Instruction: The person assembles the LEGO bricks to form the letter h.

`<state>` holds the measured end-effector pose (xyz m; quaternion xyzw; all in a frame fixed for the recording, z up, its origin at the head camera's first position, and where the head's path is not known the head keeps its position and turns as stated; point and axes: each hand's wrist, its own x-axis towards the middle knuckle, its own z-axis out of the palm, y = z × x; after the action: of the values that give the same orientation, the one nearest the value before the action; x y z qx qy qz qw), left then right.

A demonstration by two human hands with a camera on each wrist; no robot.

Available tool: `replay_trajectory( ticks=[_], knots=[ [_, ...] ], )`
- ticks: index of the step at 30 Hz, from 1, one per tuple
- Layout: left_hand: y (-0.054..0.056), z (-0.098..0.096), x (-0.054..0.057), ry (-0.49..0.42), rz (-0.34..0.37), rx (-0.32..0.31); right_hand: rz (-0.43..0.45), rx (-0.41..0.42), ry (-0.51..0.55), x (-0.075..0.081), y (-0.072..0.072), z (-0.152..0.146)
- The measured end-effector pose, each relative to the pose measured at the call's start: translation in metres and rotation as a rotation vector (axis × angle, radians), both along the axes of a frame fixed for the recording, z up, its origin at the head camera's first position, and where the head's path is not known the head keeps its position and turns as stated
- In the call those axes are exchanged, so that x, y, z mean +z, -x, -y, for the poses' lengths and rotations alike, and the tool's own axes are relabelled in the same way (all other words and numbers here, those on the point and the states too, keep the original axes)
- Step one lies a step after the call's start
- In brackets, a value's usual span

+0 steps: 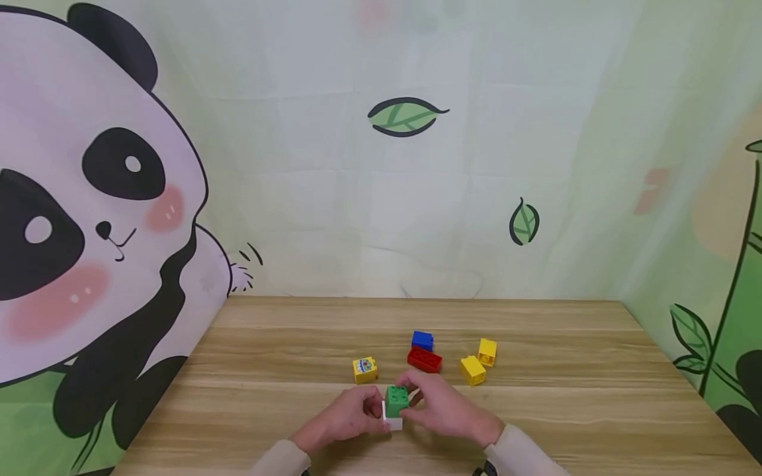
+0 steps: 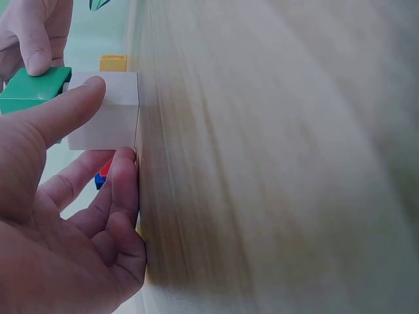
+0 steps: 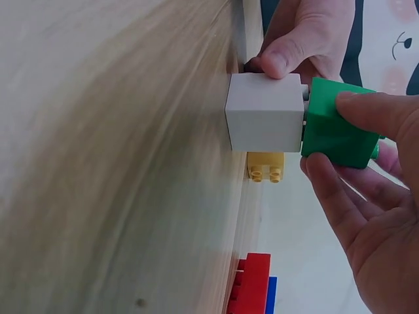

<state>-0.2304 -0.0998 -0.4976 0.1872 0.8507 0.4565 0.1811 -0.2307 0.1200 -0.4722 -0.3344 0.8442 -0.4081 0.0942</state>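
Note:
Close to the front of the wooden table, my left hand (image 1: 347,415) pinches a white toy building block (image 3: 265,114) between thumb and fingers. The block stands on the tabletop, studs up. Thumb and fingers of my right hand (image 1: 448,408) grip a green building block (image 1: 397,400) from its sides. It sits over the white block's studs, slightly tilted, and a narrow gap with studs showing runs between the two in the right wrist view. From the head view, the green block hides much of the white one.
Beyond the hands lie a yellow block with a printed picture (image 1: 365,370), a red block (image 1: 424,359) against a blue block (image 1: 423,340), and two plain yellow blocks, the nearer yellow block (image 1: 473,370) at right. A panda-printed backdrop (image 1: 315,198) rises behind the table.

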Motion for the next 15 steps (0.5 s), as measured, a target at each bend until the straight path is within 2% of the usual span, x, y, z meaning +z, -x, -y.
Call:
replay_trajectory(
  ticks=[8, 15],
  knots=[
    [0.0002, -0.0008, -0.0001, 0.008, -0.02, -0.006, 0.014, 0.035, 0.02, -0.0003, 0.0004, -0.0019],
    [0.0011, -0.0003, 0.0002, 0.003, -0.01, -0.008, 0.075, -0.002, 0.013, 0.0005, 0.0002, -0.0006]
  ],
)
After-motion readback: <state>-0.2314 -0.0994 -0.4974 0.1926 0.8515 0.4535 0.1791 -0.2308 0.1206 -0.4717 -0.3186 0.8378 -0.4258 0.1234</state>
